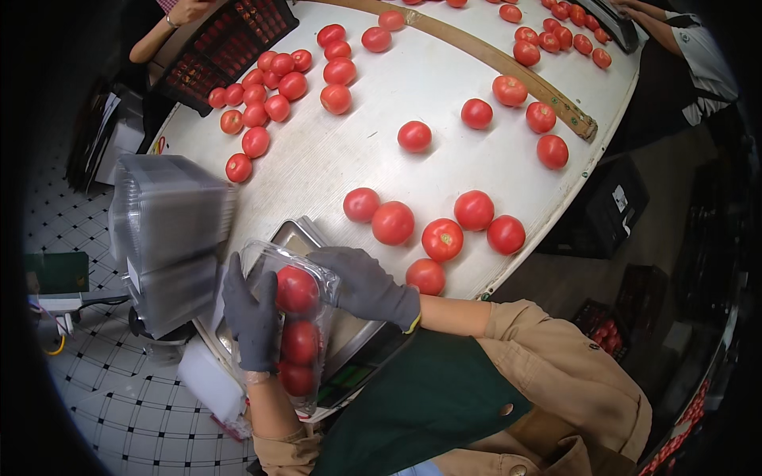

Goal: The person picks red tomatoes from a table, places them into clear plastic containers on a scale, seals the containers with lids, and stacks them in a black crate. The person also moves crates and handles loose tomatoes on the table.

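A clear plastic clamshell box (pixel 324 357) with several red tomatoes (pixel 299 342) in it is tilted above a metal-topped scale (pixel 351 333). My left hand (pixel 253 318), in a grey glove, lies along the box's left side, its fingers pointing up the picture. At the box's upper right edge, my gloved right hand (pixel 366 285) has its fingers bent around the rim. Both hands touch the box. Loose tomatoes (pixel 393 223) lie on the white table (pixel 297 196) just beyond my right hand.
Stacked clear plastic boxes (pixel 169 238) stand at the left. A black crate (pixel 208 59) lies tipped near a tomato group at the upper left. A wooden strip (pixel 494 50) crosses the table. Other people's arms (pixel 158 38) show at the upper left and upper right.
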Available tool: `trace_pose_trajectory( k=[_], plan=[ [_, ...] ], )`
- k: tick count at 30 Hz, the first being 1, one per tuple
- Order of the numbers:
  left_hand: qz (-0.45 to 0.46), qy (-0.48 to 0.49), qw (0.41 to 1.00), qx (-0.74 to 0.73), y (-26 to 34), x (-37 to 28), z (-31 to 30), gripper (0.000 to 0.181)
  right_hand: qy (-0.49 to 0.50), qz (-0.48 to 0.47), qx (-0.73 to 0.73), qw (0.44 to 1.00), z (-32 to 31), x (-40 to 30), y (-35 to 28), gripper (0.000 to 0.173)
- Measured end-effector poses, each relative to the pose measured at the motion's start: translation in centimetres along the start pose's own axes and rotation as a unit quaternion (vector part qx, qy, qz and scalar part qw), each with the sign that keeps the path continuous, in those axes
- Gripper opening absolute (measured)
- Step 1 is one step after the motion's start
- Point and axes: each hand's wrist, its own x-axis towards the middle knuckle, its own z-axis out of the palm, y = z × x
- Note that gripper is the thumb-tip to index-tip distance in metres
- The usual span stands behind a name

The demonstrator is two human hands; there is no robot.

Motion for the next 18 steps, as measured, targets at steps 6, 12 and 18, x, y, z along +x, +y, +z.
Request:
trace_pose_trajectory(
  k=[6, 12, 18],
  plan=[
    [0.186, -0.11, 0.964, 0.152, 3.0, 2.2, 0.1, 0.067, 0.03, -0.015, -0.032, 0.999, -0.7, 0.3, 0.4, 0.037],
    [0.263, -0.205, 0.924, 0.189, 6.3, 0.5, -1.6, 0.075, 0.021, -0.012, -0.036, 0.999, -0.7, 1.3, 0.3, 0.028],
    [0.281, -0.095, 0.938, 0.18, 8.1, -0.8, -2.8, 0.062, -0.079, -0.124, -0.117, 0.982, -1.8, 4.8, -2.0, 0.034]
  ],
)
